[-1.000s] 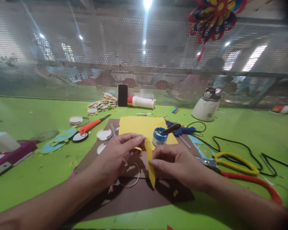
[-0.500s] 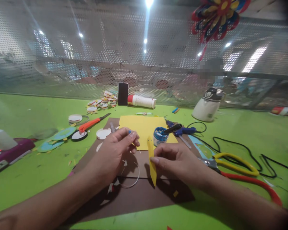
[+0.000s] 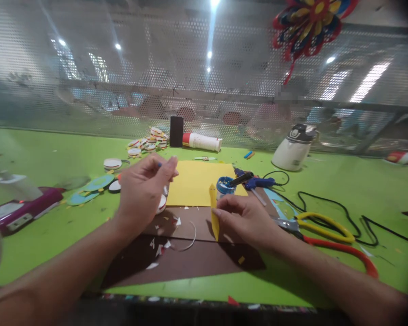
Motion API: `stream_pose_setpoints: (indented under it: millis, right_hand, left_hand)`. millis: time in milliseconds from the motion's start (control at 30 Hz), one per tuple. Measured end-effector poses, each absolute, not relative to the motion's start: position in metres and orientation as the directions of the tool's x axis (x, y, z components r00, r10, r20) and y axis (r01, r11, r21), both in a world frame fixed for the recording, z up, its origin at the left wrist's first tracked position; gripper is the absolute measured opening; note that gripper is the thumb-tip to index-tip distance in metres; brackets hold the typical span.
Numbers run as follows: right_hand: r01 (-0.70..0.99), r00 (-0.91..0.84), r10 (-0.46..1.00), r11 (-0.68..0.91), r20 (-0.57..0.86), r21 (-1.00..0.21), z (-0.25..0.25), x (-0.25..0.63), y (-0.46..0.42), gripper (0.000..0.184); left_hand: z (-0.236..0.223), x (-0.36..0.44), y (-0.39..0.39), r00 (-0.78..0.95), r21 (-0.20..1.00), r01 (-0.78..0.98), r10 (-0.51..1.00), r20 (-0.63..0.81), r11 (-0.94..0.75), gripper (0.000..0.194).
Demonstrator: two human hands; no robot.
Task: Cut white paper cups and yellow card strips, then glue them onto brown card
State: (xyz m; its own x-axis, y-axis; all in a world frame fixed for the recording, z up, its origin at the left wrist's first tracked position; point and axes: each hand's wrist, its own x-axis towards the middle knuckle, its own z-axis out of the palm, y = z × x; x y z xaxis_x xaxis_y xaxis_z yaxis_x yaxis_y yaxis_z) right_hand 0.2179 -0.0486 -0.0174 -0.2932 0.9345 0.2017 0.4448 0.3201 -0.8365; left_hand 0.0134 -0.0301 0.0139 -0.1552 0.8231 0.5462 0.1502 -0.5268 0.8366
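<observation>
My right hand (image 3: 246,219) pinches a narrow yellow paper strip (image 3: 213,209) and holds it upright over a brown sheet (image 3: 204,258). My left hand (image 3: 144,192) is raised above the sheet's left part, fingers pinched on a tiny blue bit that I cannot make out. A yellow paper sheet (image 3: 197,181) lies behind both hands. A small blue glue pot (image 3: 224,185) with a dark stick in it stands just beyond the strip's top.
Big scissors (image 3: 326,235) with yellow and red handles lie right of my right hand. A blue glue gun (image 3: 258,182), black cable (image 3: 329,206), white kettle (image 3: 294,149), glue bottle (image 3: 202,141), black box (image 3: 176,131), paper discs (image 3: 146,142), a purple stapler (image 3: 23,210) and a mesh wall surround them.
My left hand let go of the strip's top, rose and moved left and away. My right hand kept the strip. The view shifted slightly.
</observation>
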Motion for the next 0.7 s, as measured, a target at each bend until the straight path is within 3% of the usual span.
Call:
stream_pose_setpoints:
  millis: [33, 67, 133, 167, 233, 300, 367, 500, 700]
  right_hand:
    - [0.459, -0.299, 0.926, 0.351, 0.23, -0.816, -0.017, 0.218, -0.049, 0.012]
    - [0.468, -0.305, 0.918, 0.376, 0.253, -0.8, -0.016, 0.218, -0.049, 0.012]
    - [0.473, -0.316, 0.906, 0.408, 0.282, -0.781, -0.014, 0.218, -0.049, 0.012]
    - [0.47, -0.317, 0.902, 0.417, 0.292, -0.778, -0.013, 0.218, -0.049, 0.013]
    - [0.461, -0.315, 0.898, 0.427, 0.307, -0.778, -0.01, 0.218, -0.05, 0.013]
    - [0.446, -0.317, 0.897, 0.428, 0.309, -0.786, -0.008, 0.218, -0.051, 0.014]
    - [0.426, -0.327, 0.898, 0.417, 0.293, -0.803, -0.006, 0.219, -0.052, 0.015]
    - [0.371, -0.367, 0.908, 0.344, 0.205, -0.863, -0.007, 0.218, -0.053, 0.016]
    - [0.289, -0.398, 0.912, 0.222, 0.094, -0.931, -0.015, 0.217, -0.049, 0.019]
  left_hand:
    - [0.014, 0.013, -0.029, -0.125, 0.834, 0.179, 0.829, 0.545, -0.521, 0.011]
    - [0.015, 0.012, -0.028, -0.091, 0.831, 0.17, 0.831, 0.549, -0.53, 0.019]
    - [0.019, 0.009, -0.025, -0.046, 0.809, 0.141, 0.813, 0.581, -0.571, 0.054]
    - [0.023, 0.006, -0.024, -0.053, 0.795, 0.141, 0.797, 0.601, -0.59, 0.063]
    - [0.031, -0.004, -0.022, -0.077, 0.775, 0.165, 0.775, 0.627, -0.61, 0.063]
    - [0.037, -0.018, -0.021, -0.081, 0.787, 0.212, 0.792, 0.605, -0.579, 0.047]
    - [0.039, -0.035, -0.021, -0.055, 0.824, 0.304, 0.855, 0.515, -0.477, 0.035]
    - [0.025, -0.072, -0.019, 0.036, 0.78, 0.592, 0.973, 0.228, -0.204, 0.04]
    - [0.007, -0.089, -0.024, 0.261, 0.538, 0.818, 0.965, -0.029, -0.204, 0.068]
